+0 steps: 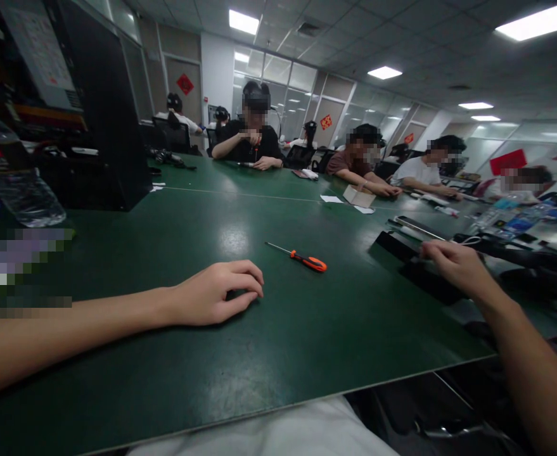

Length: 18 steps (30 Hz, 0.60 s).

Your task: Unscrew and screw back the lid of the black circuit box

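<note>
My left hand (216, 292) rests on the green table (259, 354), its fingers curled loosely into a fist with nothing seen inside. A small screwdriver (301, 258) with an orange handle lies on the table just beyond it, tip pointing left. My right hand (454, 266) reaches to the right edge of the table and its fingers are closed on a flat black device (416, 259) lying there. What exactly the fingertips pinch is hidden.
A clear water bottle (16, 183) and a tall black case (102, 107) stand at the left. Several people sit along the far and right sides. A small cardboard box (358, 197), papers and black gear (520, 253) lie at the right.
</note>
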### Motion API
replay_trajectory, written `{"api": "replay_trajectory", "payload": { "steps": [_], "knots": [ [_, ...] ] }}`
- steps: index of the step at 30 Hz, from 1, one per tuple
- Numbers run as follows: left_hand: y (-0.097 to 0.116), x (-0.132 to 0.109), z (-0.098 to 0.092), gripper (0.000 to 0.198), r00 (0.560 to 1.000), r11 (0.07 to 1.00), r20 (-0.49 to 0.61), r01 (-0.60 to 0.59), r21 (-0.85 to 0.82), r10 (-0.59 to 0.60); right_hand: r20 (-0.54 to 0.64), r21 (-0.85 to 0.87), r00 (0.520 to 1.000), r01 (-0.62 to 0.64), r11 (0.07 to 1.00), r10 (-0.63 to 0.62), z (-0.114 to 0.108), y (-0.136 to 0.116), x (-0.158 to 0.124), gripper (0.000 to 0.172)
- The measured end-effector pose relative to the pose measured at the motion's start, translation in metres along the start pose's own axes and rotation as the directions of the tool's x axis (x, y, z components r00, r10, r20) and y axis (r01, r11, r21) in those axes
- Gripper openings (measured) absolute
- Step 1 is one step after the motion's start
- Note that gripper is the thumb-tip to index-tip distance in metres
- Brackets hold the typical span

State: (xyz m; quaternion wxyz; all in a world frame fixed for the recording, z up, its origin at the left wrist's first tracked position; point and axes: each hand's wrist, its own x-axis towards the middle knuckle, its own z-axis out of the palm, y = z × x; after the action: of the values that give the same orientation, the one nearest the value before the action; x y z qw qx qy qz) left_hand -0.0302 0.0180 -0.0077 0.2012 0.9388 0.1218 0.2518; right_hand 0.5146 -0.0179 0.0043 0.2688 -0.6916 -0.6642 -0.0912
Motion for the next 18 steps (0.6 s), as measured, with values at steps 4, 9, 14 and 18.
{"api": "replay_trajectory", "payload": {
  "steps": [4, 9, 14, 18],
  "knots": [
    [0.001, 0.0, 0.0, 0.018, 1.0, 1.0, 0.012, 0.007, -0.003, -0.007, 0.156, 0.014, 0.985, 0.071, 0.997, -0.072, 0.005, -0.009, 0.009, 0.077],
    [0.002, 0.0, 0.0, 0.019, 1.0, 1.0, 0.02, 0.01, -0.007, -0.01, 0.226, -0.001, 0.971, 0.082, 0.997, -0.08, 0.005, -0.015, 0.01, 0.073],
    [0.004, -0.001, 0.0, 0.02, 0.999, 1.0, 0.026, 0.019, -0.014, -0.019, 0.258, 0.006, 0.964, 0.073, 0.997, -0.072, 0.003, -0.01, 0.008, 0.061],
    [0.004, -0.001, -0.001, 0.019, 1.0, 1.0, 0.024, 0.021, -0.008, -0.021, 0.302, -0.065, 0.953, 0.04, 0.997, -0.018, -0.003, 0.004, 0.011, 0.061]
  ]
}}
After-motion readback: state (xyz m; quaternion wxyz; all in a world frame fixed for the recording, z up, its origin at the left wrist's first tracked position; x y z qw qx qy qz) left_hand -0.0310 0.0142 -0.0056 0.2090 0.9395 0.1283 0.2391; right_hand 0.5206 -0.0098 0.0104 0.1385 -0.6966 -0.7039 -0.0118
